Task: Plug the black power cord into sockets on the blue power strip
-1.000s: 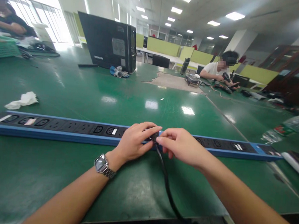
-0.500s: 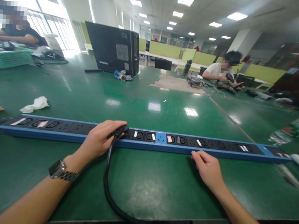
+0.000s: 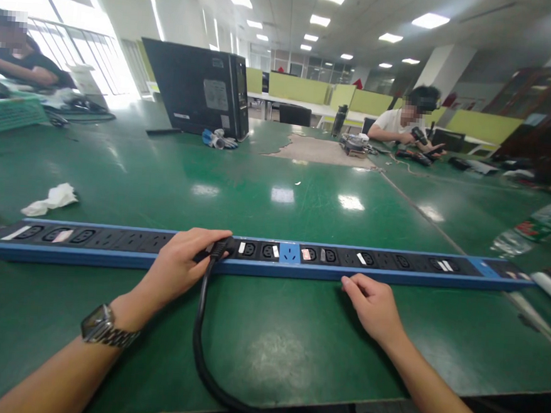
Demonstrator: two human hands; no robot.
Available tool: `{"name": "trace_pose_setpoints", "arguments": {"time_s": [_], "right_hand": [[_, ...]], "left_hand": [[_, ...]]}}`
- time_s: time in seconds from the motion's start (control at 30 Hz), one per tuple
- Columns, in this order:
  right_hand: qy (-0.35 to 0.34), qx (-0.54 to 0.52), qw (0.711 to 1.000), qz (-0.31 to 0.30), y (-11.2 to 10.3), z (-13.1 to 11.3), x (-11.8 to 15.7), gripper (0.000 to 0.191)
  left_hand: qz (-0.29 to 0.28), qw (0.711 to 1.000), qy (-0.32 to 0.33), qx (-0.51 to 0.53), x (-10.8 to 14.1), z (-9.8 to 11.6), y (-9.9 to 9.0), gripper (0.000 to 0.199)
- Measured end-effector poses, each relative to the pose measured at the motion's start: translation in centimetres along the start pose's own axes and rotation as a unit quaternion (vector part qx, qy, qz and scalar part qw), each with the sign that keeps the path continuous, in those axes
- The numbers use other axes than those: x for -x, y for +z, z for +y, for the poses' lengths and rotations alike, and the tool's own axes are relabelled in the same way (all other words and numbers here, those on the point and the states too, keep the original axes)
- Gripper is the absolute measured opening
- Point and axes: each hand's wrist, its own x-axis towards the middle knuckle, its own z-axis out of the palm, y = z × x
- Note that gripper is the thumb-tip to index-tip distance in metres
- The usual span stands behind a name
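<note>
A long blue and black power strip (image 3: 252,267) lies across the green table in front of me. It carries rows of sockets, small white and pinkish labels, and a blue socket (image 3: 290,253) near its middle. My left hand (image 3: 182,260), wearing a metal-band watch, grips a black plug (image 3: 219,248) over the sockets left of centre; its prongs are hidden. From the plug a thick black cable (image 3: 197,333) loops down past the table's front edge. Curled closed, my right hand (image 3: 375,305) rests by the strip's front side, right of centre, with nothing visible in it.
Crumpled tissue (image 3: 52,199) lies behind the strip at left, a plastic bottle (image 3: 538,226) at right. Farther back stand a black computer case (image 3: 193,91), gloves (image 3: 220,140) and a green basket (image 3: 11,114). Two people sit across the table.
The plug appears slightly lower against the strip, still in my left hand. My view has shifted a little; my right hand stays by the strip's front side.
</note>
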Motion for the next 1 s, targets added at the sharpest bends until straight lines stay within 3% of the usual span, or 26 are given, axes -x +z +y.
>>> {"name": "trace_pose_setpoints", "arguments": {"time_s": [0.3, 0.43, 0.57, 0.67, 0.77, 1.0], "right_hand": [[0.026, -0.04, 0.999, 0.007, 0.1, -0.1, -0.3, 0.042], [0.033, -0.049, 0.998, 0.006, 0.2, -0.1, -0.3, 0.041], [0.035, -0.044, 0.998, 0.001, 0.2, 0.0, -0.3, 0.042], [0.029, -0.043, 0.999, 0.007, 0.3, 0.2, -0.2, 0.042], [0.025, -0.044, 0.999, 0.015, 0.4, 0.2, -0.3, 0.042], [0.031, -0.036, 0.999, 0.01, 0.5, 0.2, -0.2, 0.041]], "left_hand": [[0.094, 0.994, -0.03, 0.045, 0.4, 0.8, 0.7, 0.032], [0.16, 0.985, -0.045, 0.054, -0.8, 3.0, 1.4, 0.034], [0.065, 0.993, 0.033, 0.091, -3.1, 6.6, 4.2, 0.027], [0.02, 0.996, 0.033, 0.084, -4.4, 8.1, 6.0, 0.024], [-0.007, 0.996, 0.017, 0.086, -4.9, 8.2, 6.6, 0.025], [-0.011, 0.995, -0.01, 0.103, -4.8, 7.3, 6.6, 0.025]]}}
